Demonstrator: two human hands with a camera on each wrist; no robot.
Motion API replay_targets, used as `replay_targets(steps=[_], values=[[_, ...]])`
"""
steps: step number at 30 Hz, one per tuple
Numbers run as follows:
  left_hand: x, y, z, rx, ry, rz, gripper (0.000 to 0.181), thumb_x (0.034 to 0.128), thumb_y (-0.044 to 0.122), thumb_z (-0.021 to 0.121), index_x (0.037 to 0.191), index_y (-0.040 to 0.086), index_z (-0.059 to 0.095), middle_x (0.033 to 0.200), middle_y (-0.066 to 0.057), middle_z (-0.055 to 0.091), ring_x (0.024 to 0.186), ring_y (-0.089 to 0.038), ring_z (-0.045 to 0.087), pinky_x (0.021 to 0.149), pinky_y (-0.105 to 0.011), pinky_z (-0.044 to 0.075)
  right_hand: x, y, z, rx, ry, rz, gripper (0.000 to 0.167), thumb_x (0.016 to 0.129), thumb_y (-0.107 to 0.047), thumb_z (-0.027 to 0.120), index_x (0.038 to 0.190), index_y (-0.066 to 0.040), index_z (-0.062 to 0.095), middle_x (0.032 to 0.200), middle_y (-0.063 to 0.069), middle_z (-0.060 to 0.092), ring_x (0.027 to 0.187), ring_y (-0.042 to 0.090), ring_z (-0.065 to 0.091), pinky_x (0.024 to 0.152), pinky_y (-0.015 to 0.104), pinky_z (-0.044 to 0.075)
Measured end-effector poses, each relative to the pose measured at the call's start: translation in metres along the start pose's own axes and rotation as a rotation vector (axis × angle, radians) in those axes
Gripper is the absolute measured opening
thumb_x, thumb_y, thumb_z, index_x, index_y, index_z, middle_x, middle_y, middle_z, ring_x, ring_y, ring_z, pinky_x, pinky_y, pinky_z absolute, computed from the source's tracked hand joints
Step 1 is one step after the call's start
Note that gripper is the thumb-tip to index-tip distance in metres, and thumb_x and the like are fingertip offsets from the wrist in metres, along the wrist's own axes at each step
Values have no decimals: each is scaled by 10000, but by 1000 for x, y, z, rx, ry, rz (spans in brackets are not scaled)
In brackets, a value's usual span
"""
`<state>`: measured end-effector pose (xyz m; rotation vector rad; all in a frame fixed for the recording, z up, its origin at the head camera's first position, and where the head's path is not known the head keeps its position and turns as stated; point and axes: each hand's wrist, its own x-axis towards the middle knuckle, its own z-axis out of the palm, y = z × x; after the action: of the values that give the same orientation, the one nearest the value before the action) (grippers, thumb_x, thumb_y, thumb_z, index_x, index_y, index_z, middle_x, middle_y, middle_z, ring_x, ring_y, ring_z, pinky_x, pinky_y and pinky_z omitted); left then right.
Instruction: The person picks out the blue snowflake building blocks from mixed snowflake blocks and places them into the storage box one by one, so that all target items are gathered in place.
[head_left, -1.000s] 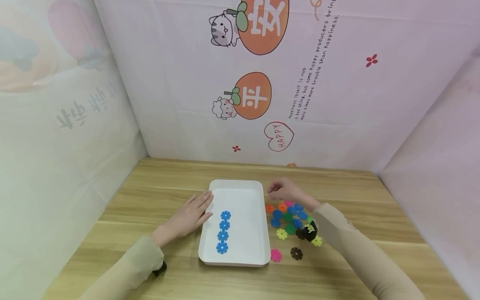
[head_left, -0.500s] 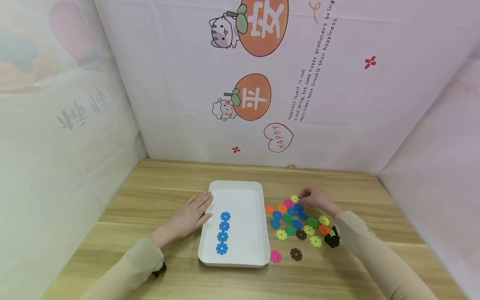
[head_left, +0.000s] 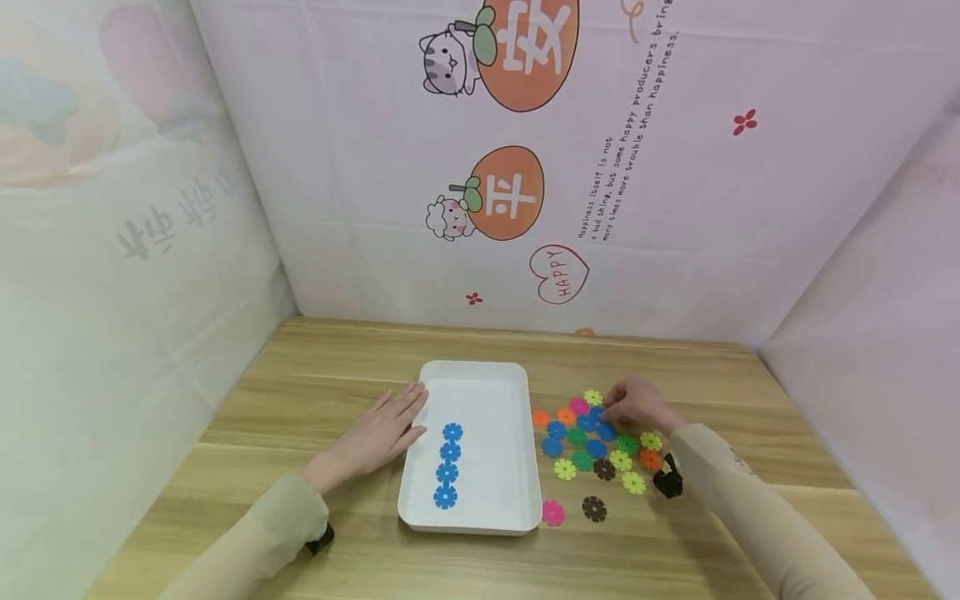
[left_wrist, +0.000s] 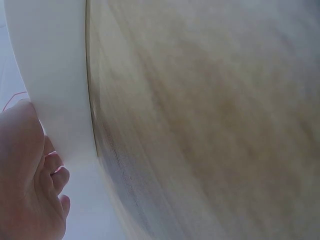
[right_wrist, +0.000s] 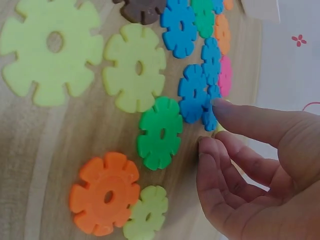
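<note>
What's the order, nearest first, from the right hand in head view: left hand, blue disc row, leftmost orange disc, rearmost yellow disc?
1. Rearmost yellow disc, left of the right hand.
2. Leftmost orange disc, right of the tray.
3. Blue disc row, inside tray.
4. Left hand, tray's left edge.

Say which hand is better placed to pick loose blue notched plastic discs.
Probably the right hand: its fingertips are at blue discs; the left hand is at the white rectangular tray's left rim.

Left wrist view: left grip (left_wrist: 27, 185) cropped; tabletop (left_wrist: 215, 110) blurred
</note>
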<state>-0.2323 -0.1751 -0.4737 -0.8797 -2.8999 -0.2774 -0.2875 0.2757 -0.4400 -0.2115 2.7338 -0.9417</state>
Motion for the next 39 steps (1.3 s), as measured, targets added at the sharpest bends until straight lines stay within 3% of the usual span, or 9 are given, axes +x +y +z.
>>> replay_targets(steps=[13, 18, 26, 31, 39], values=[[0, 0, -1, -3, -9, -2, 627, 1058, 402, 421, 1556, 44, 290, 1640, -128, 263, 1518, -296, 285, 1232, -545, 251, 1, -1, 5, 11, 0, 5, 174, 836, -82, 763, 883, 49, 658, 762, 86, 644, 662, 180, 558, 602, 299, 489], [-1, 1, -1, -11, -1, 5, 619, 1058, 384, 432, 1545, 23, 310, 1631, -147, 284, 1510, -315, 300, 1225, -558, 257, 1, 0, 4, 42, -3, 22, 210, 819, -63, 771, 908, 54, 620, 819, 101, 631, 717, 194, 568, 634, 312, 511], [0, 2, -1, -13, 4, 9, 619, 1056, 381, 438, 1542, 17, 315, 1627, -152, 292, 1506, -319, 307, 1222, -562, 259, 0, 1, -2, 123, -62, 5, 174, 882, -4, 656, 999, 113, 603, 807, 133, 624, 680, 184, 556, 651, 319, 524], [-1, 1, -1, -14, 5, 6, 621, 1056, 383, 438, 1546, 25, 309, 1630, -144, 286, 1508, -315, 305, 1222, -562, 260, -1, -2, -8, 105, -73, -2, 196, 936, -42, 610, 1055, 114, 609, 866, 150, 661, 720, 179, 616, 674, 326, 559], [0, -1, 1, -13, 0, 4, 626, 1054, 391, 440, 1552, 39, 300, 1636, -132, 275, 1514, -306, 294, 1225, -557, 258, 2, -20, -13, 55, -71, -13, 178, 947, -105, 619, 1031, 51, 635, 843, 96, 657, 713, 164, 582, 657, 309, 532]])
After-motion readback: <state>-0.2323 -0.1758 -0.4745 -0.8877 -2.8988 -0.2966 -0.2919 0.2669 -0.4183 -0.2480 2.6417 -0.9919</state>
